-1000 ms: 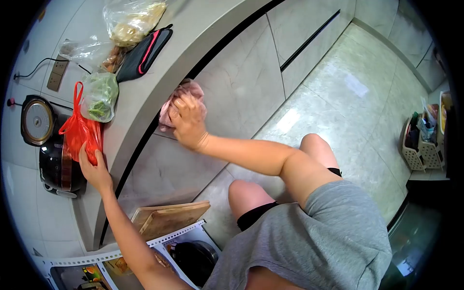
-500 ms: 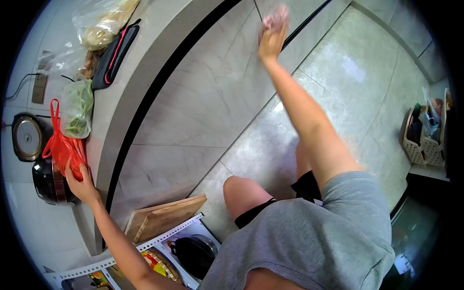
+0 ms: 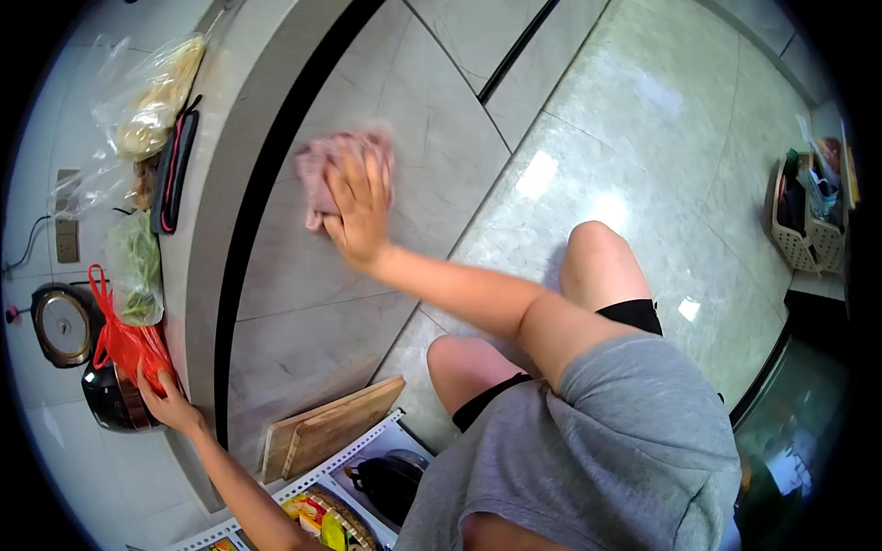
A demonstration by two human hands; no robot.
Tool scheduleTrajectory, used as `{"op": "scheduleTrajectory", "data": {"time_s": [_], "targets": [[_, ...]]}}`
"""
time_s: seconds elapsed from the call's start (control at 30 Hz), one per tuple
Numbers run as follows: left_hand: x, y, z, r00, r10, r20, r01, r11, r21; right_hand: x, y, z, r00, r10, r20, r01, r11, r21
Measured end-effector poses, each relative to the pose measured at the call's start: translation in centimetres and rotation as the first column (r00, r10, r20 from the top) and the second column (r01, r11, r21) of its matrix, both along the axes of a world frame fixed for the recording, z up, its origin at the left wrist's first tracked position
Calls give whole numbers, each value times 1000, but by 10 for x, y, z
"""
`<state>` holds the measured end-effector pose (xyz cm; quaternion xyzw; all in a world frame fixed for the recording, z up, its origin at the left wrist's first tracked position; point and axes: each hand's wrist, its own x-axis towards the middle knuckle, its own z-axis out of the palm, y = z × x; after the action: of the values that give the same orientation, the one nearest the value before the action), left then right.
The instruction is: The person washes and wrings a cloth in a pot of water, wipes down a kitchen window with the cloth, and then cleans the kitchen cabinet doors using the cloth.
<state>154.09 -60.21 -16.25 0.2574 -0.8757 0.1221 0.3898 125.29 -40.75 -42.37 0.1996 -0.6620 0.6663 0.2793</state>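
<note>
With fingers spread, my right hand point(image 3: 361, 213) presses a crumpled pink cloth point(image 3: 317, 188) against the grey marbled cabinet front point(image 3: 303, 266). The cloth is slightly blurred. My left hand point(image 3: 173, 404) rests at the counter edge with its fingers apart, against the lower part of a red plastic bag point(image 3: 129, 344). Whether those fingers grip the bag or only touch it is hard to see. Just beyond the left hand stands a black rice cooker point(image 3: 110, 397) with its round lid point(image 3: 64, 326) raised.
Along the counter point(image 3: 207, 184) lie a clear bag of green vegetables point(image 3: 138, 266), a dark pouch with red trim point(image 3: 175, 170) and another clear bag point(image 3: 152, 115). Wooden boards point(image 3: 340, 427) lean by a white rack point(image 3: 335, 473) holding a black pan point(image 3: 390, 487). Beige baskets point(image 3: 799, 239) stand at right.
My right hand and the cloth have moved from the far cabinet front down and left to the nearer panel. My left hand stays by the red bag, while the view has shifted.
</note>
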Motion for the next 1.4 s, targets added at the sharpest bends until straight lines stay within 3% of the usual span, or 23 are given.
{"op": "scheduleTrajectory", "data": {"time_s": [0.1, 0.17, 0.23, 0.27, 0.33, 0.37, 0.43, 0.57, 0.63, 0.7, 0.73, 0.8, 0.9, 1.0, 1.07, 1.1, 1.13, 1.2, 1.27, 1.33, 1.37, 1.4], "targets": [[1, -2, 1, 998, 61, -9, -60, 998, 28, -86, 46, -2, 900, -30, -434, 101, 985, 140], [0, -3, 2, 999, 50, -21, -49, 998, 42, -129, 67, -31, 905, -46, -422, 142, 970, 199], [3, -6, 1, 999, 36, -24, -35, 999, 35, -159, 76, -77, 967, -151, -208, 144, 988, -46], [5, -9, 0, 999, 40, -17, -39, 999, 38, -167, 77, -104, 993, -121, -10, 118, 981, -155], [10, -14, 3, 999, 26, -19, -24, 996, 89, -180, 70, -172, 940, -220, 259, 267, 950, -162], [6, -10, 2, 999, 28, -25, -25, 995, 98, -182, 60, -207, 872, -376, 314, 410, 911, -48], [11, -17, 2, 998, 39, -40, -35, 995, 92, -169, 39, -256, 685, -350, 639, 487, 873, -43], [5, -4, 2, 999, 24, -35, -20, 996, 90, -76, -15, -362, 630, -149, 762, 526, 804, -277], [6, -7, 3, 999, 21, -27, -20, 998, 53, -13, -27, -322, 470, 174, 865, 567, 692, -447], [8, -8, 3, 999, 36, -26, -34, 996, 77, 43, -70, -376, 298, 211, 931, 509, 790, -342], [9, -7, 2, 999, 35, -31, -32, 997, 76, 48, -73, -384, 303, 211, 929, 509, 789, -345], [8, -5, 2, 999, 33, -8, -32, 997, 67, 47, -72, -390, 186, 520, 834, 533, 660, -530], [4, -1, 1, 999, 26, -34, -25, 999, 31, 13, -62, -389, 55, 869, 492, 591, 369, -717], [0, 4, -3, 999, 17, -45, -17, 1000, 2, -101, -6, -368, 281, 775, 566, 532, 365, -764], [-2, 7, -3, 998, 12, -68, -13, 1000, -9, -192, 53, -311, 448, 738, 504, 423, 322, -847], [-5, 9, -3, 998, 16, -67, -15, 1000, 7, -216, 88, -243, 494, 630, 599, 414, 436, -799], [-5, 9, -2, 998, 23, -60, -22, 999, 25, -260, 102, -237, 578, 589, 565, 338, 457, -823], [-6, 10, -1, 997, 16, -77, -15, 1000, 12, -347, 121, -219, 589, 482, 649, 305, 611, -730], [-9, 16, -2, 998, 17, -63, -18, 1000, -14, -373, 132, -155, 674, 204, 710, 334, 774, -538], [-7, 9, -4, 996, 32, -80, -34, 999, -27, -360, 146, -73, 751, -22, 660, 353, 858, -372], [-7, 7, -4, 996, 14, -91, -17, 1000, -24, -360, 145, -56, 855, -66, 514, 272, 901, -337], [-6, 6, -5, 995, 0, -104, -3, 1000, -22, -355, 145, -34, 872, -186, 453, 296, 937, -185]]}}
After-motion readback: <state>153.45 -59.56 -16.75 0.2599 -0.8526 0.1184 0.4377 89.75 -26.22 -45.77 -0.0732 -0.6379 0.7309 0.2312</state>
